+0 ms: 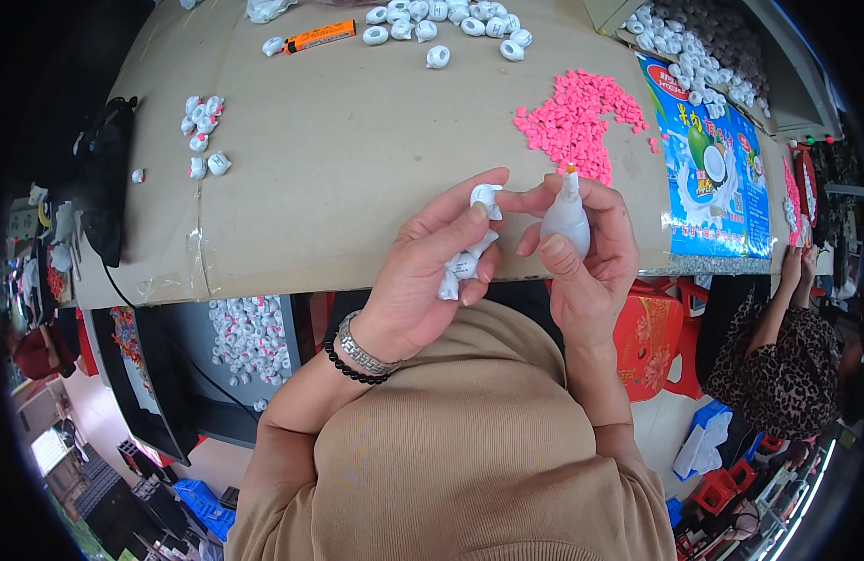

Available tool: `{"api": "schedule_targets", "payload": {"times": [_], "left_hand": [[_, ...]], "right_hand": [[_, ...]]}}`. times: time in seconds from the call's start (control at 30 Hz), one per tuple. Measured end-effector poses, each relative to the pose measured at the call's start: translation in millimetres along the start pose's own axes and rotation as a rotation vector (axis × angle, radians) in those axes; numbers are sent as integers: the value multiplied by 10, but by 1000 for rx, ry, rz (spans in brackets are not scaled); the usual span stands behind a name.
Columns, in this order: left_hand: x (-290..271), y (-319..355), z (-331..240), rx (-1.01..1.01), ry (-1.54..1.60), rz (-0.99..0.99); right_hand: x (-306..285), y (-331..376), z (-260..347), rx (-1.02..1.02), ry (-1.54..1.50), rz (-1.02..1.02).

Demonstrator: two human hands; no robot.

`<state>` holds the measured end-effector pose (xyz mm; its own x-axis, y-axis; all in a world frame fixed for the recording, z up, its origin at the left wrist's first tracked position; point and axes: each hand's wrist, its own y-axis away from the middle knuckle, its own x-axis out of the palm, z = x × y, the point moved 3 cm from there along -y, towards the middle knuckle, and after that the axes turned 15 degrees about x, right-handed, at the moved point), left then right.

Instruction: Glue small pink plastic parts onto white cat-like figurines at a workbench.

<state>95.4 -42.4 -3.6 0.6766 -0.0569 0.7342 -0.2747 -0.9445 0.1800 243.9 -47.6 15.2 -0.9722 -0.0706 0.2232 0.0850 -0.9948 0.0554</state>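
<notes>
Near the table's front edge, my left hand pinches a small rounded white plastic piece between thumb and fingertips. More of these white pieces are tucked in the same palm, partly hidden by the fingers. My right hand is wrapped round a white squeeze bottle, held upright with its orange-tipped nozzle pointing up. Its index finger reaches across toward the pinched piece. Beyond the bottle lies a heap of small bright pink pieces on the tabletop.
White pieces lie along the far side beside an orange stick-shaped pack; a smaller group sits left. A blue printed sheet covers the right. Below, an open drawer holds white pieces. Another person sits at right, near a red stool.
</notes>
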Motion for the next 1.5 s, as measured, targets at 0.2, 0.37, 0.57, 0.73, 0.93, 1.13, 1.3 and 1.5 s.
{"api": "schedule_targets", "payload": {"times": [0.2, 0.37, 0.57, 0.73, 0.93, 1.13, 1.3, 1.5], "left_hand": [[-25, 31, -9, -17, -23, -24], [0, 16, -26, -6, -77, -17], [-34, 29, 35, -73, 165, -50], [-46, 11, -32, -63, 261, -53], [-80, 37, -74, -1, 225, -83], [-42, 61, -77, 34, 184, -89], [-35, 69, -76, 30, 178, -76], [-26, 88, -73, 12, 201, -72]], "right_hand": [[-45, -32, -48, -54, 105, -28], [-17, -9, -28, -14, 48, 7], [-116, -8, 70, -107, 353, -88], [-100, 47, 159, -131, 147, -177], [-146, 55, 192, -282, 159, -183], [-89, 87, 194, -430, 338, -162], [-72, 94, 164, -470, 370, -171], [-75, 83, 140, -475, 402, -187]]}}
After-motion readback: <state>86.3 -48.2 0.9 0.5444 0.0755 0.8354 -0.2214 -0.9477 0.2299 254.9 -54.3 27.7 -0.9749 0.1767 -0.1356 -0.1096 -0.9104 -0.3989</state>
